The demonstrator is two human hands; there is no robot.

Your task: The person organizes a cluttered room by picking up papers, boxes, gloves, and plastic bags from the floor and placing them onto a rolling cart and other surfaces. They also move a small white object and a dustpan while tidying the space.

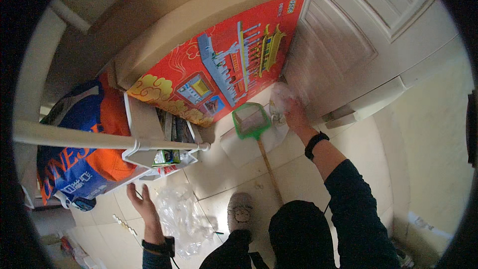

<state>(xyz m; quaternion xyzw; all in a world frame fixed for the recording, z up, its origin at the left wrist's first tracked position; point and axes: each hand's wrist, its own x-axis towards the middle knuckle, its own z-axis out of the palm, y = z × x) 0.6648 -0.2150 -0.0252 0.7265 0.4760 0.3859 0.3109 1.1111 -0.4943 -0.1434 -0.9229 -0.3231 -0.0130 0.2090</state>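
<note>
My right hand [297, 114] is stretched forward beside the white panelled door, closed on a crumpled clear plastic item [281, 99]; blur hides its exact kind. Just left of it, a green-framed net [253, 135] with a wooden handle [269, 170] leans over a whitish translucent object on the tiles. My left hand [142, 203] hangs with its fingers apart, holding nothing, below the edge of a white shelf rack. Crumpled clear plastic bags [181, 218] lie on the floor to its right.
A large red printed toy box [224, 71] stands against the wall beside the door [336, 41]. The white rack [143, 119] at left holds a blue and orange bag [93, 153] and a small green box [166, 157]. A white plastic strip [125, 225] lies on the floor.
</note>
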